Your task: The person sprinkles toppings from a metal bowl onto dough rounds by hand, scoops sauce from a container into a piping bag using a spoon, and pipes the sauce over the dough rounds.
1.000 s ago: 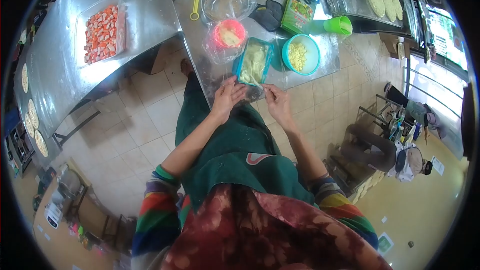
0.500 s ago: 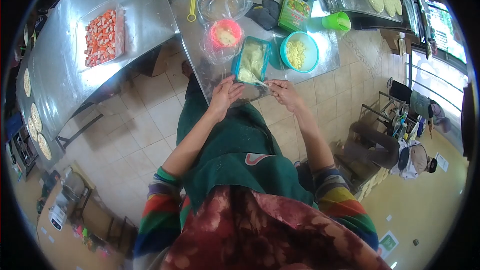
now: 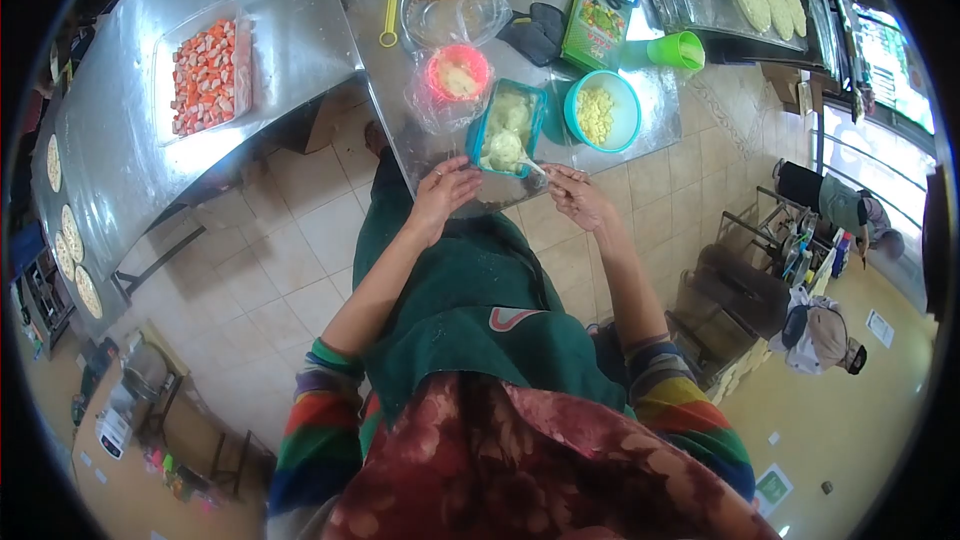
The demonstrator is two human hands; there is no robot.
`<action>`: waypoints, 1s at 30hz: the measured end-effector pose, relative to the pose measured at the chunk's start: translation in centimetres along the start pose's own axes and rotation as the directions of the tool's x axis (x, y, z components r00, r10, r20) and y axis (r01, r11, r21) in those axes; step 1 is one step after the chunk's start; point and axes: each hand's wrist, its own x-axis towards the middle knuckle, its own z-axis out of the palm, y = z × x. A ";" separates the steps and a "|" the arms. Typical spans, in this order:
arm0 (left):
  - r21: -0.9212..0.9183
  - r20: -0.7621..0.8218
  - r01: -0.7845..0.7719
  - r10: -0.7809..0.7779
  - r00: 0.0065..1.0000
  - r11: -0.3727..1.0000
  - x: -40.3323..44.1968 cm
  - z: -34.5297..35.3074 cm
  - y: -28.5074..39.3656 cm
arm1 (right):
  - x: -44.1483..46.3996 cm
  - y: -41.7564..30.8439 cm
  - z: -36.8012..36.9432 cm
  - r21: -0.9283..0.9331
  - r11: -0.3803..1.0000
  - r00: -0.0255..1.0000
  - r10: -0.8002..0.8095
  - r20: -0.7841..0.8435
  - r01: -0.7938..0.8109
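Observation:
A teal rectangular container near the table's front edge holds a pale green, creamy mixture. My right hand is closed round the thin, light handle of a spoon, whose head is hidden in the mixture at the near end. Beside the container's near left corner is my left hand, its fingers stretched out and holding nothing; whether the fingertips touch the rim I cannot tell. Right of the container stands a turquoise bowl of pale yellow cubes.
A pink bowl in clear plastic stands behind left, near a metal bowl and yellow spoon. A green cup lies right. On the left table sits a tub of red-and-white cubes. Two people are at far right.
The spoon has shifted slightly, and the mixture, smoother before, is now heaped in lumps. My left hand has drawn back a little from the container. A person at far right has moved.

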 end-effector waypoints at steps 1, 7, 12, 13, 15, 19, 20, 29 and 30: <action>0.039 -0.037 -0.009 0.011 0.999 0.999 0.0 -0.4 0.1 | -0.2 -0.3 0.0 0.002 1.000 1.000 -0.011 -0.010 0.011; 0.499 -0.219 -0.351 0.507 0.834 0.792 1.2 -4.0 -0.3 | -1.9 -4.2 2.3 0.007 0.996 0.995 -0.092 -0.026 0.092; 0.808 -0.079 -0.401 0.753 0.653 0.432 0.8 -1.3 5.3 | -1.4 -7.6 6.8 -0.141 0.947 0.955 -0.295 -0.038 0.288; 0.839 -0.018 -0.417 0.783 0.622 0.350 1.4 -1.0 6.1 | -0.3 -7.5 7.7 -0.231 0.904 0.920 -0.385 -0.074 0.360; 0.892 0.056 -0.394 0.811 0.583 0.221 2.4 0.0 7.5 | 2.2 -6.3 9.5 -0.411 0.777 0.818 -0.563 -0.116 0.477; 0.931 0.087 -0.334 0.801 0.592 0.145 5.6 0.6 8.7 | 4.8 -3.2 10.8 -0.898 -0.100 0.359 -0.894 0.270 0.428; 0.928 0.092 -0.341 0.793 0.602 0.151 6.3 0.5 8.7 | 4.3 -3.1 11.0 -0.918 -0.157 0.386 -0.872 0.302 0.363; 0.884 0.059 -0.364 0.703 0.708 0.292 7.2 -0.2 8.6 | -2.8 -4.4 10.0 -0.949 -0.268 0.537 -0.782 0.316 0.168; 0.888 0.054 -0.357 0.705 0.707 0.290 7.1 -0.1 8.6 | -3.6 -4.9 9.9 -0.960 -0.217 0.558 -0.781 0.281 0.179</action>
